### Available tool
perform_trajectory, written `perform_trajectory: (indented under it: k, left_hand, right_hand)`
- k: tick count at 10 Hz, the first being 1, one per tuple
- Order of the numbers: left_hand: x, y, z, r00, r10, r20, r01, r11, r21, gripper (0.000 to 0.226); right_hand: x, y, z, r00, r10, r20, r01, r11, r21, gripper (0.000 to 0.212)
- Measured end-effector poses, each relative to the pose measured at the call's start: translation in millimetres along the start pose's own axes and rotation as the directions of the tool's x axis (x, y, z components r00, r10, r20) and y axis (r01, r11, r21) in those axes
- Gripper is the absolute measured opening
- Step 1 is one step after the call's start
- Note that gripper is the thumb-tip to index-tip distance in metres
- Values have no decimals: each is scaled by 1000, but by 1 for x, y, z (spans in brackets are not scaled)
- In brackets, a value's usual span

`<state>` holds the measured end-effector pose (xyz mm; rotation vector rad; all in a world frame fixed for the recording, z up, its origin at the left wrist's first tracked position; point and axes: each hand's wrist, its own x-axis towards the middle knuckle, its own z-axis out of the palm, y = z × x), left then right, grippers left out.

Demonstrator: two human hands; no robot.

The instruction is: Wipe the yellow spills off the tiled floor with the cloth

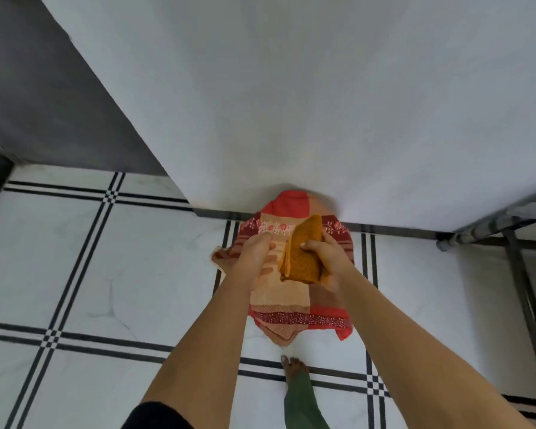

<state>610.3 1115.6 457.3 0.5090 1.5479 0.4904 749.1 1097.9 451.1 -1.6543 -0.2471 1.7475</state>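
My right hand grips the folded cloth; my left hand is loosely curled at its 9 o'clock. I should fold a clean face outward first.

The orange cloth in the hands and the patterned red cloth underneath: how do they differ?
The orange cloth is plain mustard-orange; the patterned red cloth has red, tan and maroon patches with floral bands. The orange cloth is folded small and gripped in the right hand; the patterned cloth is larger, spread out and hangs below the left hand, over the tiled floor. Both are soft fabric.
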Motion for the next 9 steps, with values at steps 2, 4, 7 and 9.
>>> perform_trajectory:
  k: [2, 4, 7, 9]
  left_hand:
    - [101, -52, 19, 992, -125, -36, 125, 992, 15, 36]
    - [170, -85, 28, 987, -125, -101, 133, 988, 79, 26]
    - [137, -85, 31, 981, -173, -86, 177, 984, 31, 30]
    - [59, -67, 6, 980, -171, -98, 153, 973, -172, 38]
  right_hand:
    - [106, 39, -17, 997, 63, -53, -63, 998, -12, 51]
    - [169, 70, -33, 979, 202, 38, -200, 978, -57, 42]
    - [152, 83, -34, 968, 188, -164, -204, 975, -91, 33]
    - [64, 37, -10, 983, 115, -142, -145, 965, -218, 8]
